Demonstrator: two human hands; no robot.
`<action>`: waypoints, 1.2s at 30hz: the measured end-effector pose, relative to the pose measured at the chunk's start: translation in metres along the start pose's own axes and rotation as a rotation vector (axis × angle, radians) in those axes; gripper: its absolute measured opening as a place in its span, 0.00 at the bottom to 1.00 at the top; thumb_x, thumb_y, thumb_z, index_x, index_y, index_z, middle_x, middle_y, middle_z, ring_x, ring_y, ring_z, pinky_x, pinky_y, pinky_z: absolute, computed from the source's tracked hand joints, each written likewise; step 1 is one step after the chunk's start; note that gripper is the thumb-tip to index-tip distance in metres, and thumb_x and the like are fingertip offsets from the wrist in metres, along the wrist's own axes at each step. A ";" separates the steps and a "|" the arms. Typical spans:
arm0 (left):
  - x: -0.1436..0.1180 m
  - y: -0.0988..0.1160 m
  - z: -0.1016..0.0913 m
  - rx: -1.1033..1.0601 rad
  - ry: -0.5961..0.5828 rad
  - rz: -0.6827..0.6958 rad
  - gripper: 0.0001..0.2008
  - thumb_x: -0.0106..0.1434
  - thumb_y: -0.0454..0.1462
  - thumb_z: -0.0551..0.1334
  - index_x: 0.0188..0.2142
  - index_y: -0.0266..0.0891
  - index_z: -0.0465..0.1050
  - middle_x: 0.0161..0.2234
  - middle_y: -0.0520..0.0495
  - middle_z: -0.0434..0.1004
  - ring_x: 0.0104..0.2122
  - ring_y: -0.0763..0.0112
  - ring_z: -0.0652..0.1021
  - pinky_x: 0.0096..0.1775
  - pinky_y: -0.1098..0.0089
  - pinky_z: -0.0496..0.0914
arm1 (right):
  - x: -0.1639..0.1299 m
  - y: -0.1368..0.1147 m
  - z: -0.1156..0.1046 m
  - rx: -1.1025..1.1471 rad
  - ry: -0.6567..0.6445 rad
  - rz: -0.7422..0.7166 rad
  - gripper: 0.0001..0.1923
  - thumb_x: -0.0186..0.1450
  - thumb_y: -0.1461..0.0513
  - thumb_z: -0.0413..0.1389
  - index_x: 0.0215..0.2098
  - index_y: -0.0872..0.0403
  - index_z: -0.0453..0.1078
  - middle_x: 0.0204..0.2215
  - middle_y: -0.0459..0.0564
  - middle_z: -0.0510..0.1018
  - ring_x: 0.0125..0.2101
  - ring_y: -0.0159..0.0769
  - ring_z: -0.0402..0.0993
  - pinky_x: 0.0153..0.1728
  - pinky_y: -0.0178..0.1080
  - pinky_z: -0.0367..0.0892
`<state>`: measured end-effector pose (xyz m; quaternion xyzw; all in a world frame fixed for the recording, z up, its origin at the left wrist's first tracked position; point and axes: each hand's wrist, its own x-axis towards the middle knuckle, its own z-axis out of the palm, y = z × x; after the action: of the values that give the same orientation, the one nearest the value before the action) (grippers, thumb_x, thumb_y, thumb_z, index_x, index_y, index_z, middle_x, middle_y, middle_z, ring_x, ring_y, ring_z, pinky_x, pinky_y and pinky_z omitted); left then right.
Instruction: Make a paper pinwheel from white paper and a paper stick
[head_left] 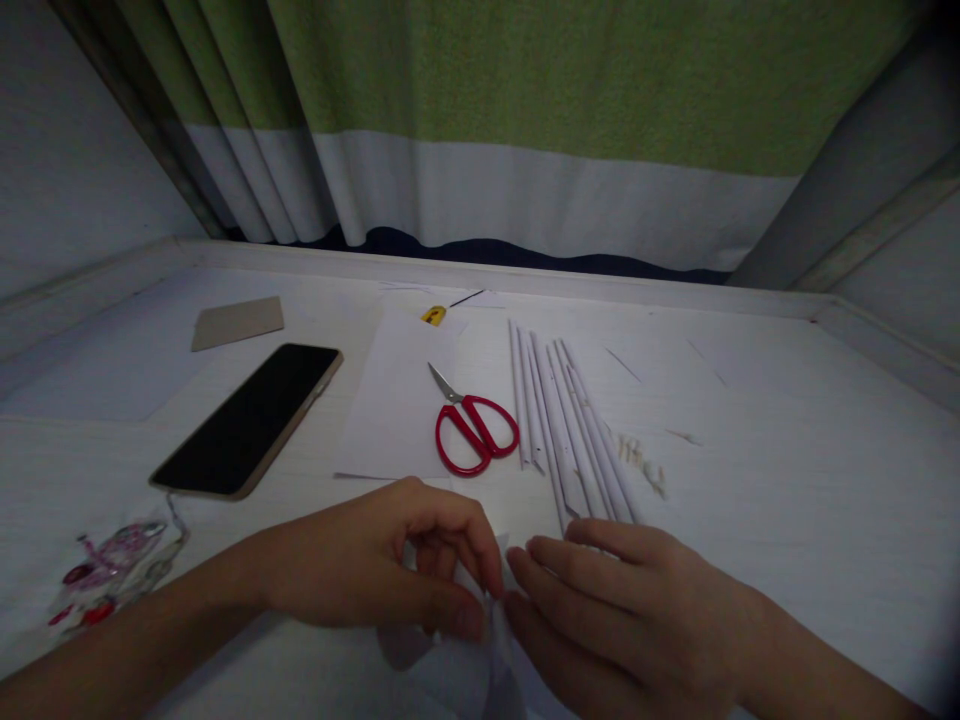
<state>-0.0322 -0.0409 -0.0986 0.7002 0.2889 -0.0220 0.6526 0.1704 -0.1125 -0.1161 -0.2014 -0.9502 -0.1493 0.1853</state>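
Note:
My left hand [390, 565] is closed, with thumb and curled fingers pinching a piece of white paper [504, 675] low in the middle. The paper looks folded or bent upright, and much of it is hidden by the hands. Close on the other side, my right hand [637, 615] has its fingers bent against the same paper, with the fingertips near those of the left hand. Just beyond the hands lie red-handled scissors [486, 440], blades partly apart and tips pointing away. Several thin rolled paper sticks [570, 430] lie side by side to their right.
A white sheet [390, 400] lies under part of the scissors. A phone [251, 420], a grey-brown card [238, 323] and a beaded trinket [112, 570] are at the left. A yellow-handled tool [433, 315] lies farther back, before a green and white curtain [525, 130].

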 end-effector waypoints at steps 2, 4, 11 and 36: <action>0.000 0.000 0.001 -0.004 0.006 0.000 0.06 0.51 0.34 0.65 0.31 0.39 0.73 0.21 0.57 0.68 0.23 0.78 0.69 0.25 0.79 0.62 | 0.000 0.000 0.002 0.013 -0.004 -0.010 0.14 0.63 0.68 0.45 0.35 0.57 0.73 0.33 0.47 0.79 0.33 0.34 0.70 0.24 0.37 0.66; 0.000 -0.001 0.001 -0.019 0.007 -0.010 0.05 0.51 0.34 0.64 0.30 0.39 0.73 0.20 0.57 0.68 0.22 0.79 0.68 0.24 0.79 0.61 | -0.001 -0.001 0.004 0.049 -0.014 -0.003 0.14 0.63 0.68 0.45 0.35 0.58 0.73 0.33 0.47 0.79 0.33 0.34 0.70 0.24 0.36 0.66; 0.002 -0.002 0.003 -0.063 0.023 -0.005 0.04 0.51 0.35 0.64 0.28 0.37 0.71 0.18 0.58 0.66 0.20 0.81 0.66 0.23 0.79 0.60 | 0.007 -0.002 0.005 0.186 0.042 0.088 0.16 0.63 0.70 0.43 0.31 0.61 0.73 0.32 0.51 0.79 0.24 0.33 0.70 0.21 0.35 0.67; 0.007 -0.010 0.003 -0.277 0.011 -0.015 0.05 0.51 0.34 0.64 0.26 0.35 0.70 0.16 0.58 0.65 0.16 0.84 0.65 0.20 0.82 0.59 | -0.002 -0.016 0.019 0.288 0.003 0.295 0.12 0.65 0.67 0.45 0.28 0.55 0.68 0.26 0.49 0.74 0.25 0.31 0.68 0.23 0.32 0.66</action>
<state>-0.0293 -0.0413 -0.1107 0.6014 0.2978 0.0170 0.7412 0.1592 -0.1205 -0.1373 -0.3095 -0.9216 0.0167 0.2336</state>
